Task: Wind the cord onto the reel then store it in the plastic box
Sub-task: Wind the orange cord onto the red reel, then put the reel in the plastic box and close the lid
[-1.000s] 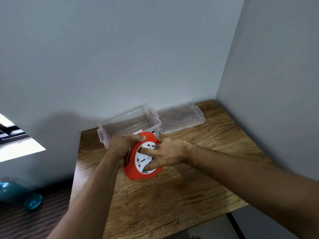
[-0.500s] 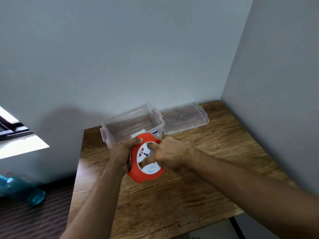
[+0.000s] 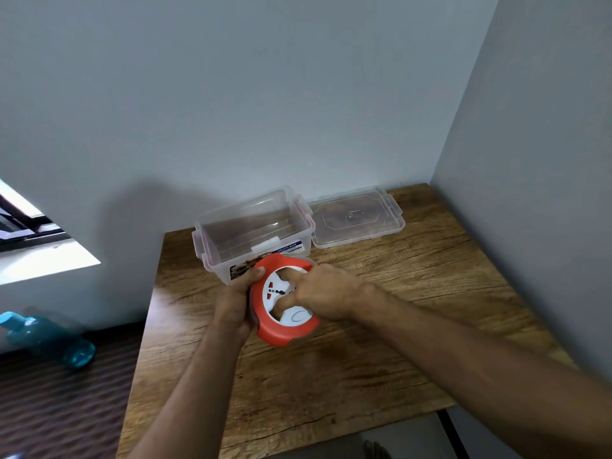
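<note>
We see the reel, an orange ring around a white socket face, held up over the wooden table near the middle of the view. It stands on edge and tilted, its flat face turned toward us and a little to the right, so the axle it turns on points roughly at the camera. Its top edge reaches toward 12 o'clock, where it overlaps the near wall of the plastic box.

The left hand sits at the reel's 9 o'clock side, fingers curled round the orange rim with the thumb pressed on the front near the top. The right hand comes in from 3 o'clock, loosely closed, with fingers hooked into the white face, one high and one lower down. Between the orange flanges at the left edge a dark band shows, which may be wound cord, though we cannot tell for sure.

The box stands open and upright, touching nothing but the table, with a printed label on its near side. Its clear lid lies flat just beside it at 3 o'clock, by the corner of the walls. Off the table at 8 o'clock, a blue bottle lies on its side on the floor, blurred.
</note>
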A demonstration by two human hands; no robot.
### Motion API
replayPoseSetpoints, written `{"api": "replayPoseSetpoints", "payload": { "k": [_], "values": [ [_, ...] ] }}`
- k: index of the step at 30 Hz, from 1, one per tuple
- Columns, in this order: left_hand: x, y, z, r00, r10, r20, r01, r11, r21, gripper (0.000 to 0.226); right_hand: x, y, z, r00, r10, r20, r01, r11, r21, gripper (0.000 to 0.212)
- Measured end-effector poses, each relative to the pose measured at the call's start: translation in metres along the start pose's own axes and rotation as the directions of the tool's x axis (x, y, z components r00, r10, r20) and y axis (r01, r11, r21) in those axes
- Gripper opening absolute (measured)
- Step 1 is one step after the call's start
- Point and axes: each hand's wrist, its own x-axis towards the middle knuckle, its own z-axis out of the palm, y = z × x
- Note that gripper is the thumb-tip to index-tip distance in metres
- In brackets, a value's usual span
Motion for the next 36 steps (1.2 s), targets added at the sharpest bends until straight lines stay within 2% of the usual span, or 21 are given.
{"api": "replayPoseSetpoints", "payload": {
  "k": [2,7,12,14,15,17,19,20,22,23,25,27,28,29,31,34,36],
  "values": [
    [0.001,-0.006,-0.003,1.0,0.013,-0.013,-0.012,0.999,0.04,0.038,0.0,0.0,0.001,0.999,0.001,0.034,0.0,1.0,-0.013,0.049],
    [-0.001,-0.016,-0.009,1.0,0.023,-0.01,-0.022,0.992,0.124,0.058,0.001,0.002,0.008,0.996,0.002,0.089,0.001,1.0,-0.027,0.047],
    [-0.003,-0.014,-0.014,0.998,0.059,-0.026,-0.054,0.984,0.169,0.063,-0.002,0.006,0.014,1.0,-0.027,0.015,0.027,1.0,0.01,0.052],
    [-0.004,-0.01,-0.013,0.996,0.084,-0.027,-0.078,0.98,0.181,0.067,-0.007,0.01,0.017,1.0,-0.015,-0.013,0.016,0.997,0.079,0.059],
    [-0.004,-0.009,-0.013,0.995,0.098,-0.031,-0.091,0.979,0.18,0.063,-0.009,0.012,0.018,0.998,0.0,-0.06,0.008,0.992,0.128,0.059],
    [-0.008,-0.007,-0.01,0.991,0.121,-0.051,-0.111,0.979,0.171,0.048,-0.015,0.019,0.021,0.961,0.059,-0.27,0.002,0.976,0.219,0.05],
    [-0.012,-0.005,-0.004,0.987,0.141,-0.078,-0.128,0.98,0.151,0.034,-0.018,0.027,0.023,0.853,0.193,-0.484,-0.029,0.945,0.325,0.039],
    [-0.015,-0.005,-0.002,0.984,0.156,-0.085,-0.143,0.98,0.139,0.025,-0.017,0.031,0.024,0.8,0.298,-0.52,-0.066,0.906,0.418,0.036],
    [-0.019,-0.004,0.001,0.981,0.168,-0.1,-0.156,0.981,0.116,0.008,-0.011,0.041,0.027,0.729,0.518,-0.447,-0.137,0.75,0.647,0.036],
    [-0.02,-0.005,0.001,0.975,0.187,-0.119,-0.175,0.979,0.107,0.017,-0.008,0.044,0.029,0.694,0.601,-0.396,-0.142,0.653,0.744,0.035],
    [-0.022,-0.005,0.005,0.964,0.225,-0.138,-0.214,0.973,0.088,0.023,-0.001,0.049,0.032,0.593,0.723,-0.355,-0.068,0.484,0.872,0.027],
    [-0.025,-0.006,0.007,0.948,0.257,-0.188,-0.252,0.966,0.048,0.013,0.004,0.053,0.027,0.493,0.803,-0.335,0.036,0.365,0.93,0.022],
    [-0.027,-0.006,0.008,0.934,0.272,-0.233,-0.276,0.961,0.016,0.011,0.008,0.058,0.022,0.47,0.83,-0.3,0.079,0.299,0.951,0.022],
    [-0.029,-0.006,0.009,0.923,0.277,-0.268,-0.292,0.956,-0.015,0.014,0.013,0.063,0.015,0.458,0.855,-0.243,0.098,0.223,0.97,0.021],
    [-0.031,-0.005,0.011,0.906,0.269,-0.328,-0.307,0.949,-0.071,0.019,0.028,0.081,0.002,0.448,0.891,-0.067,0.026,0.062,0.998,0.016],
    [-0.033,0.005,0.013,0.883,0.27,-0.384,-0.345,0.928,-0.141,0.018,0.05,0.104,-0.005,0.51,0.829,0.23,-0.177,-0.161,0.971,0.006],
    [-0.031,0.016,0.014,0.87,0.282,-0.405,-0.377,0.91,-0.174,0.02,0.061,0.112,-0.004,0.559,0.758,0.336,-0.239,-0.241,0.941,0.023]
  ]
}}
